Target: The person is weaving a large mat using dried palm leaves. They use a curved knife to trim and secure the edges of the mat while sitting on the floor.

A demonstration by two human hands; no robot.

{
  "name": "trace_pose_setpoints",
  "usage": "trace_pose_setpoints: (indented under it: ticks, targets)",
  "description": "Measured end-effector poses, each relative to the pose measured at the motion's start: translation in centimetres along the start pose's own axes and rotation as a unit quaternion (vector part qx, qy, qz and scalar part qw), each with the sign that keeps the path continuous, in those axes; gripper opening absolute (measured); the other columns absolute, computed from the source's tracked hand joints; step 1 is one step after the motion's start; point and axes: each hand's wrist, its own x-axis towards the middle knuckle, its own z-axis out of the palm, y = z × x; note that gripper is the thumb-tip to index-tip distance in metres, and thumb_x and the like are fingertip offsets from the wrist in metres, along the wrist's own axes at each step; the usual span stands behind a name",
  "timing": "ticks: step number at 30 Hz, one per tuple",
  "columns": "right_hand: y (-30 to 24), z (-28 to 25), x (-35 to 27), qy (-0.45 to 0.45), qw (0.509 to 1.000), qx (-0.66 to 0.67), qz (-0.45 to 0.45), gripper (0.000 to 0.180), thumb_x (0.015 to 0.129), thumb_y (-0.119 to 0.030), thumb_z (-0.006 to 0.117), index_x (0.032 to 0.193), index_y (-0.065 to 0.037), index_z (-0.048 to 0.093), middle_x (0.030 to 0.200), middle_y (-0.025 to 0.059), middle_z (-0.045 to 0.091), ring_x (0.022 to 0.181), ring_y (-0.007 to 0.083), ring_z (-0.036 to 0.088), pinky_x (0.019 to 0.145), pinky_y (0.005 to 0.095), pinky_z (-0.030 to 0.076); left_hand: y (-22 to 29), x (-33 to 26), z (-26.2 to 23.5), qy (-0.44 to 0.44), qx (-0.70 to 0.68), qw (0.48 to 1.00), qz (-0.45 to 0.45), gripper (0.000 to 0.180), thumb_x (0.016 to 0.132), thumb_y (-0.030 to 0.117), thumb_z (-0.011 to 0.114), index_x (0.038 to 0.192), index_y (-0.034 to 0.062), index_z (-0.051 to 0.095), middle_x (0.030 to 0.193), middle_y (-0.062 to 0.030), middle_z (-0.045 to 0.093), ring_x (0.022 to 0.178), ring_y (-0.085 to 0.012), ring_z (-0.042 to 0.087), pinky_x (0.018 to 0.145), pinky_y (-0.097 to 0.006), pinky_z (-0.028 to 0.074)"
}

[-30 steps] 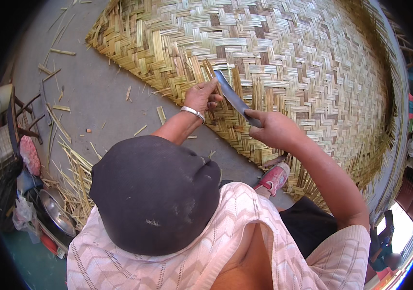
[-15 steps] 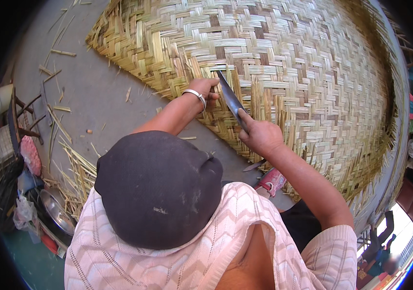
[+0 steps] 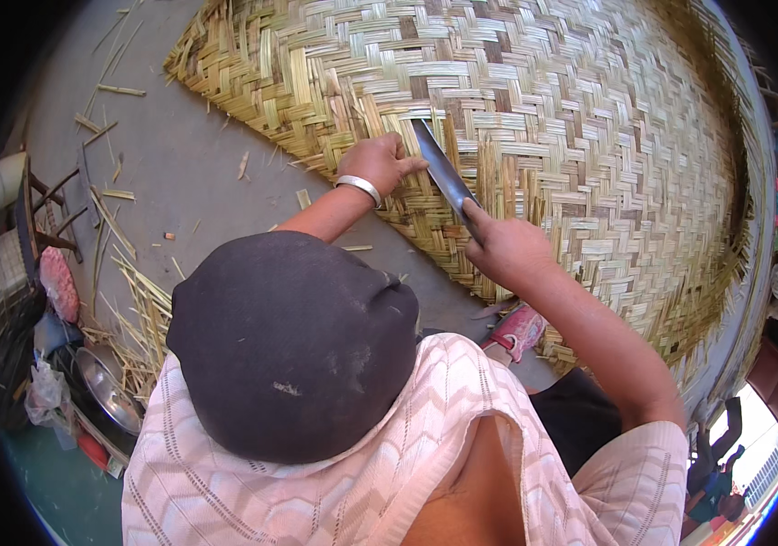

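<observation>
So closest to the camera there's a pale pink knit top with a zigzag pattern and a big rounded dark-cloth shape with a whitish smudge on it. Just past that, a pink shoe peeks out by the mat's edge.

Right hand is wrapped round a long, slightly curved dark metal blade, thumb on top. Compared with half a second ago, the blade leans more to the right, tip at pretty much the same spot in the weave. Left hand, the one with a silver bracelet, had its fingers curled in; now one finger sticks out right beside the blade. Can't tell if it's pinching a strip.

Under both hands is the big yellow-green woven-strip mat, spread on the grey floor. Off left: a shiny round metal bowl and a clear plastic bag, contents too unclear to make out.
</observation>
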Motion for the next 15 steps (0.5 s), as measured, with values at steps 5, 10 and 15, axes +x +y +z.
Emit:
trace_pose_setpoints:
  ticks: [5,10,15]
  targets:
    - [4.0,-2.6,-7.6,-0.035,0.999,-0.027,-0.009,0.060,0.084,-0.028,0.060,0.142,-0.022,0.046,0.070,0.0161,0.065,0.062,0.0345,0.065,0.062,0.0466,0.053,0.0,1.0,0.7,0.014,0.056,0.998,0.015,0.044,0.082,0.053,0.069,0.086,0.0094,0.064,0.081,-0.0120,0.069,0.076,-0.0322,0.067,0.066,-0.044,0.051]
    - [6.3,-4.0,-10.3,-0.012,0.971,0.236,0.047,0.060,0.088,-0.015,0.063,0.145,-0.016,0.044,0.067,0.0002,0.054,0.058,0.0119,0.051,0.058,0.0293,0.045,-0.1,1.0,1.8,0.067,-0.147,0.987,0.021,0.034,0.088,0.032,0.069,0.105,0.0030,0.063,0.083,-0.0093,0.070,0.064,-0.0206,0.068,0.057,-0.034,0.053]
    - [5.8,-3.9,-8.2,-0.006,0.914,0.405,0.018,0.057,0.092,-0.009,0.061,0.146,-0.012,0.044,0.075,-0.0065,0.045,0.065,0.0044,0.038,0.058,0.0210,0.036,1.8,0.9,2.5,-0.193,-0.549,0.809,-0.082,0.035,0.088,0.017,0.071,0.115,-0.0004,0.057,0.093,-0.0039,0.065,0.064,-0.0133,0.067,0.053,-0.026,0.055]
